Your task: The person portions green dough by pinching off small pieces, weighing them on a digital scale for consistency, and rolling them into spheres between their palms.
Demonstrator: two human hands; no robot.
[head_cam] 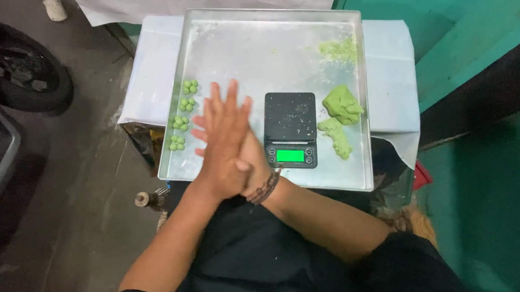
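Dough piece: not visible; presumably pressed between the palms, cannot confirm. Left hand (222,139) lies flat over right hand (247,164), palms together, above the tray's (251,43) front edge. Done: four small clusters of green balls (181,122) lined along the tray's left edge. Left: a sizeable green dough lump (342,104) by the right edge, beside the black scale (290,128).

The person wears a black top with short sleeves, both forearms bare. Pale printed lettering runs across the chest of the black top (273,274). A dark beaded bracelet (264,189) circles the right wrist. The left hand (225,139) carries no ring or watch, and its wrist is bare.
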